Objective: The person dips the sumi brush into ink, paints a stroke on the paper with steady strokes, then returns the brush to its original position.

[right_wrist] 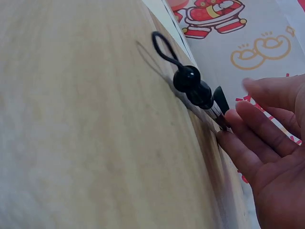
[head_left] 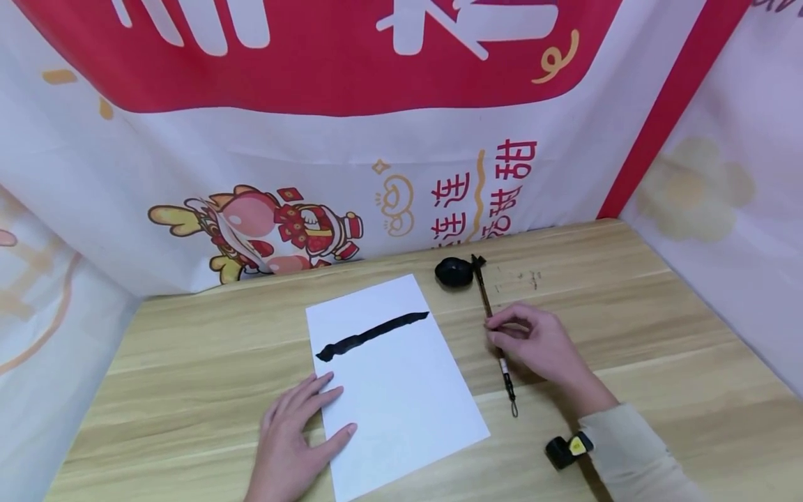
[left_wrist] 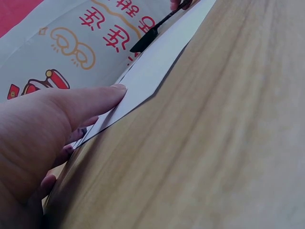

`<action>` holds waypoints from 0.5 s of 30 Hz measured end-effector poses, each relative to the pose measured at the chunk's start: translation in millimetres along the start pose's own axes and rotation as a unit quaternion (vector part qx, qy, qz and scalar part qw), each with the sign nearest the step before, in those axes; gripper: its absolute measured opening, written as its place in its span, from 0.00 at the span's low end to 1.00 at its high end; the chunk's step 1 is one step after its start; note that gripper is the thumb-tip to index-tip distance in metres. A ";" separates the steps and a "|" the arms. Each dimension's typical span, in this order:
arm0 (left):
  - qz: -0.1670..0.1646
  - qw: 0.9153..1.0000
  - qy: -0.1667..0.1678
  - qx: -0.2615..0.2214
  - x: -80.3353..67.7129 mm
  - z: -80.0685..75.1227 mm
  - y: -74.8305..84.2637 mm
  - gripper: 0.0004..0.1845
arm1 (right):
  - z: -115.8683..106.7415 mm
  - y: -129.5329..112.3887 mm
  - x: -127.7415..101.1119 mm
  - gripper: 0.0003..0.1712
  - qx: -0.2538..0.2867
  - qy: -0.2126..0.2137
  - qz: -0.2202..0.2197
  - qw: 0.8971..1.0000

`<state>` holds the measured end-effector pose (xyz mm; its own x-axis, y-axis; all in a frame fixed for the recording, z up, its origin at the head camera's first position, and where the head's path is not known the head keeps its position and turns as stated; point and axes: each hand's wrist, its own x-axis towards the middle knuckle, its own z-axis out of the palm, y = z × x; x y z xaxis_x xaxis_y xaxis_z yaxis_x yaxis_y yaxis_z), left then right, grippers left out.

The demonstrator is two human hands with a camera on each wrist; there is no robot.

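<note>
Head view has the right hand (head_left: pixel 542 341) over on the right side of the bench (head_left: pixel 659 328), fingers curled around the middle of the brush (head_left: pixel 495 335), which lies flat on the wood. Its dark tip points away toward the black ink dish (head_left: pixel 453 272), resting right at the dish's edge, and its looped cord (head_left: pixel 514 406) trails back toward the person. Right wrist view shows those fingertips (right_wrist: pixel 238 117) on the shaft just past the black end beads (right_wrist: pixel 193 86), the loop (right_wrist: pixel 162 45) lying loose on the bench. Now the left hand (head_left: pixel 295 432): fingers spread and flat, pressing the lower left corner of the paper (head_left: pixel 401 404), palm on the wood beside it. Left wrist view confirms it, with the thumb (left_wrist: pixel 90 102) lying on the sheet's edge (left_wrist: pixel 152 71). The paper sits in the middle of the bench, between the two hands, with one thick black stroke (head_left: pixel 373 333) slanting across its upper part. Near the right sleeve (head_left: pixel 633 453) sits a small black and yellow device (head_left: pixel 567 448). Behind the bench hangs a red and white banner (head_left: pixel 351 174) with a cartoon figure (head_left: pixel 263 230).
</note>
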<state>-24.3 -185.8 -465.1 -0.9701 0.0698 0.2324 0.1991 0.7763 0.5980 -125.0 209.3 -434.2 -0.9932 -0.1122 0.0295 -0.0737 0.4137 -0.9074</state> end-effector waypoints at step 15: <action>0.041 0.995 0.068 -0.056 2.3 3.8 2.6 0.25 | -9.7 -5.8 -6.4 0.16 -0.023 0.021 0.003 1.000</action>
<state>-26.6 -181.2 -465.9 -0.9237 0.0398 0.3811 0.2990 0.6968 0.6519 -119.0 216.3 -425.1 -0.9965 -0.0723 0.0423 -0.0707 0.4551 -0.8876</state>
